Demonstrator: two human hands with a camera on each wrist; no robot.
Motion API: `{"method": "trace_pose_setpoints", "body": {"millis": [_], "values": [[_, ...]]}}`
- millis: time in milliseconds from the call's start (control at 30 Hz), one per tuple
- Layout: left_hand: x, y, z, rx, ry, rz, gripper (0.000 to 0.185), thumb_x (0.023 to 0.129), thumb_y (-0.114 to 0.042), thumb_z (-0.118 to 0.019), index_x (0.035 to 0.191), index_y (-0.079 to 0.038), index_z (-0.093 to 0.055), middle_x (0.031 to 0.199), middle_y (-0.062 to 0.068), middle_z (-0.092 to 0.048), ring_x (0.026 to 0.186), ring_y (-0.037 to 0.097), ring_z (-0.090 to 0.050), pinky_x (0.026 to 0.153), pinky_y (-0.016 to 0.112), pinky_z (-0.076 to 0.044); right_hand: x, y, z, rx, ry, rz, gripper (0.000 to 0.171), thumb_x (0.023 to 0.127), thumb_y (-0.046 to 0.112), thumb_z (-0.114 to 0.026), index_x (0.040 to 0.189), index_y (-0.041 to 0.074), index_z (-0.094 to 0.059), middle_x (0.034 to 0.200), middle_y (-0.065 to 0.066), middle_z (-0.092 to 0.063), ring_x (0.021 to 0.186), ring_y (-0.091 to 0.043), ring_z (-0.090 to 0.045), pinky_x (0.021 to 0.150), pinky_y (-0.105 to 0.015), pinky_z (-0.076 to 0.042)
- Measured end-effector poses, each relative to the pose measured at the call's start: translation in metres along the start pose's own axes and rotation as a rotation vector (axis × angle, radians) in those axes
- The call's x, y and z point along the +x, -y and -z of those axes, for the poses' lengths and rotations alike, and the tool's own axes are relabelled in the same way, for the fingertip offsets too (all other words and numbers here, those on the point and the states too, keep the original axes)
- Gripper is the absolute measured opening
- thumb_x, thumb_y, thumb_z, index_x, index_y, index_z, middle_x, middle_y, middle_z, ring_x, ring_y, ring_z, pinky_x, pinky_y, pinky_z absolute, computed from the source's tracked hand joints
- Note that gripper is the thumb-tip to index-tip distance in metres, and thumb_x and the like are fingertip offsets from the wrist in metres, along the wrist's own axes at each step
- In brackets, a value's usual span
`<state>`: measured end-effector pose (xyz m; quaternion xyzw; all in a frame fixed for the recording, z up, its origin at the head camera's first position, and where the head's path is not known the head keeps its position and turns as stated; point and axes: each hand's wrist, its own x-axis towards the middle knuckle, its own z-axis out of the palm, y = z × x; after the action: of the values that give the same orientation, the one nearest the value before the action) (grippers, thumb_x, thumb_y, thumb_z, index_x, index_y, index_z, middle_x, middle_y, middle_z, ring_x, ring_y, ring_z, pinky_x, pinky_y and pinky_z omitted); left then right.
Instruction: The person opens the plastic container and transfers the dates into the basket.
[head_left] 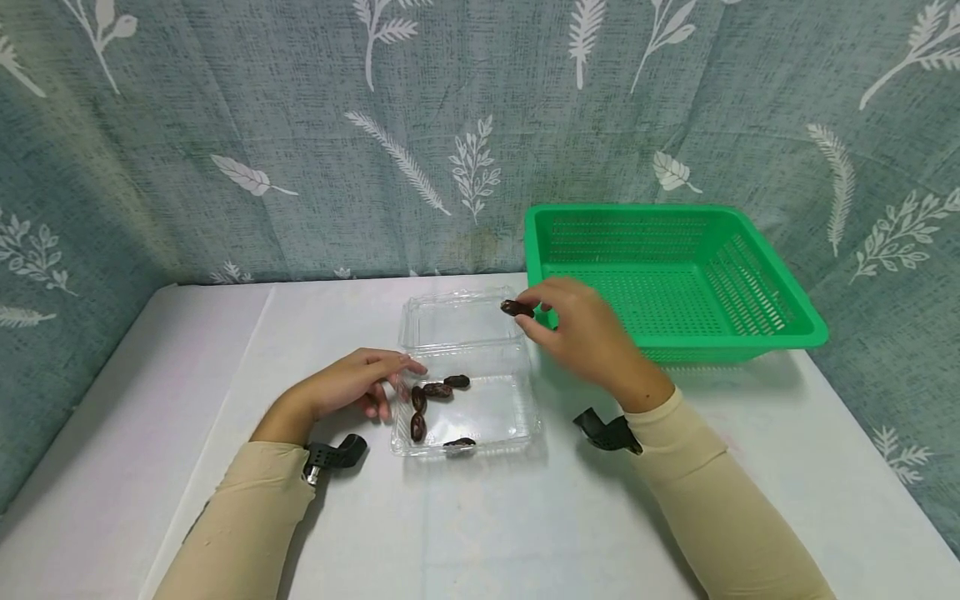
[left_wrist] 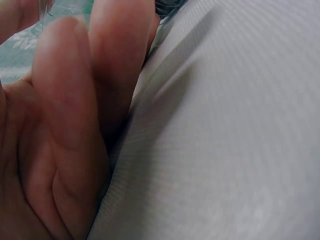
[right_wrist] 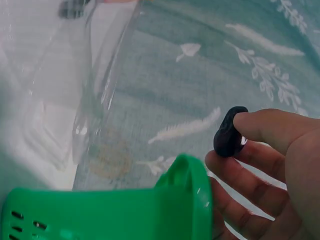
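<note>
No words or brand names can be read on anything here. The right hand (head_left: 588,333) is lifted a little above the white table (head_left: 750,433), with its fingers bent and pointing left. Its thumb and first finger pinch a small, dark, wrinkly date (head_left: 516,309). That date is in the air, over the back right corner of the clear plastic box with its lid flipped open (head_left: 468,392), and just beside the near left corner of the green plastic basket with slits in its sides (head_left: 675,279). In the right wrist view the same date (right_wrist: 229,132) sits at the fingertips (right_wrist: 260,125), with the green basket's rim (right_wrist: 187,200) right under them. The left hand (head_left: 352,385) lies low on the table at the left edge of the clear box. Its fingers are stretched out loosely and reach to the box's side, and it holds nothing. The left wrist view is too close and blurry, so I can only guess the fingertips touch the plastic. Five more dark dates (head_left: 437,389) lie inside the bottom half of the box, close to the left hand. Both arms wear tan sleeves (head_left: 712,508). A grey-green curtain with white leaf prints (head_left: 300,133) hangs behind the table.
</note>
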<state>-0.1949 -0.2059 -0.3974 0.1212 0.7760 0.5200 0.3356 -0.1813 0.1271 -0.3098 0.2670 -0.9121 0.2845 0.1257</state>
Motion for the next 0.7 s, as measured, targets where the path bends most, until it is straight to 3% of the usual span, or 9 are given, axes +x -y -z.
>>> {"method": "trace_pose_setpoints", "body": {"millis": [333,700], "values": [[0.001,0.0,-0.001,0.0,-0.002,0.002,0.05,0.107,-0.044,-0.042,0.137,-0.007,-0.059,0.097,0.006,-0.068,0.058,0.013,-0.065,0.052,0.025,-0.051,0.003,-0.024,0.006,-0.016,0.023,-0.15,0.017,0.095,0.018,-0.068,0.104,0.005,-0.075,0.103,-0.009,-0.072,0.092,-0.027,-0.063,0.076,-0.039,-0.052],[0.0,0.0,0.0,0.001,-0.011,-0.001,0.05,0.107,-0.043,-0.042,0.137,-0.006,-0.058,0.096,0.005,-0.068,0.057,0.012,-0.064,0.052,0.025,-0.051,0.003,-0.043,0.014,-0.035,0.116,-0.277,0.019,0.098,0.021,-0.064,0.105,0.007,-0.075,0.099,-0.008,-0.074,0.075,-0.022,-0.061,0.064,-0.033,-0.044]]}}
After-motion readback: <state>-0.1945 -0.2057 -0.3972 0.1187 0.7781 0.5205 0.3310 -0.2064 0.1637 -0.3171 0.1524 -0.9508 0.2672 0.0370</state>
